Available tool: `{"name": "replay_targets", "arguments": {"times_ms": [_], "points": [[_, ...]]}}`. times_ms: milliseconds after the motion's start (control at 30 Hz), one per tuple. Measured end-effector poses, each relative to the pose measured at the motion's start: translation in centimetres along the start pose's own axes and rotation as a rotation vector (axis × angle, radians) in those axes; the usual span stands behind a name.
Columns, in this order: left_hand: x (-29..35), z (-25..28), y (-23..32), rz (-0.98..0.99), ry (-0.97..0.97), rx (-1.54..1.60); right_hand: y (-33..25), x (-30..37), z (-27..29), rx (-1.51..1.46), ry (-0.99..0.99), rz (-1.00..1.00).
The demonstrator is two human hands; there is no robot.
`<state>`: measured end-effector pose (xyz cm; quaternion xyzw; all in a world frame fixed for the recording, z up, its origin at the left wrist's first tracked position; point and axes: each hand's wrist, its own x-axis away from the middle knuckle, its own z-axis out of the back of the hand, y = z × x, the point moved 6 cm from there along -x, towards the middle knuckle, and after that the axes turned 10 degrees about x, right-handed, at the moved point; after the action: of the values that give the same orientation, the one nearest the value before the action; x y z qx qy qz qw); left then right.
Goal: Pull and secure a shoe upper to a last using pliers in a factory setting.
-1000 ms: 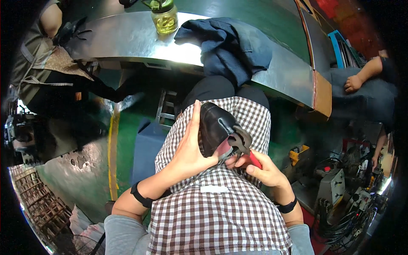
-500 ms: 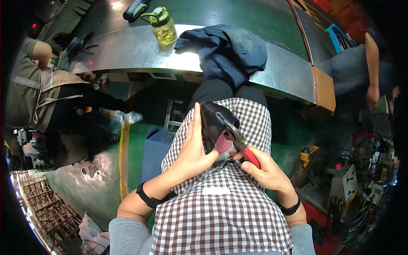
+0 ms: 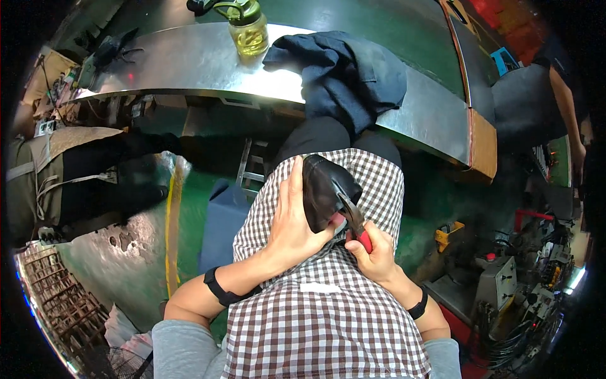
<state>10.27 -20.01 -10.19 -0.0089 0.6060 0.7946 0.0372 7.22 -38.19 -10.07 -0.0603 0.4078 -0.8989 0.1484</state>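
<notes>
A black leather shoe upper [image 3: 320, 189] rests over my lap, with a bit of pink and pale material showing at its near end. My left hand [image 3: 290, 221] holds it from the left, fingers laid along its side and thumb at the near end. In my right hand [image 3: 379, 258] are red-handled pliers [image 3: 352, 213], gripped with the fingers closed round the handles. The pliers' jaws meet the leather on the right side of the upper; whether they pinch it is too small to tell. A checked apron [image 3: 322, 325] lies beneath both hands.
Ahead runs a metal-edged bench [image 3: 189, 60] bearing a dark blue cloth garment [image 3: 344, 76] and a green-lidded bottle [image 3: 249, 35]. A person [image 3: 69, 170] is at the left, another person's arm [image 3: 564, 107] at the right. Machinery [image 3: 499, 287] stands lower right, a metal rack [image 3: 60, 294] lower left.
The upper has turned in my left hand, hiding more of the pink part. My right hand and the pliers have shifted slightly and angled more upright. The person at the left has moved lower.
</notes>
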Motion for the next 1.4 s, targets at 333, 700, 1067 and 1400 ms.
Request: {"name": "replay_targets", "arguments": {"times_ms": [333, 700, 1067, 1400], "points": [[0.1, -0.3, -0.7, 0.004, 0.021, -0.005, 1.7, 0.4, -1.0, -0.049, 0.076, 0.062], [5.7, -0.8, -1.1, -0.355, -0.145, 0.100, 2.7, 4.7, 2.2, 0.023, -0.007, 0.404], [4.9, -0.5, 0.1, -0.525, -0.235, 0.223, 6.1, 6.9, 2.0, -0.491, 0.318, -0.124], [-2.1, 4.3, -4.8, 0.290, 0.025, 0.756, 6.8, 1.5, 1.7, -0.676, 0.219, -0.355]]}}
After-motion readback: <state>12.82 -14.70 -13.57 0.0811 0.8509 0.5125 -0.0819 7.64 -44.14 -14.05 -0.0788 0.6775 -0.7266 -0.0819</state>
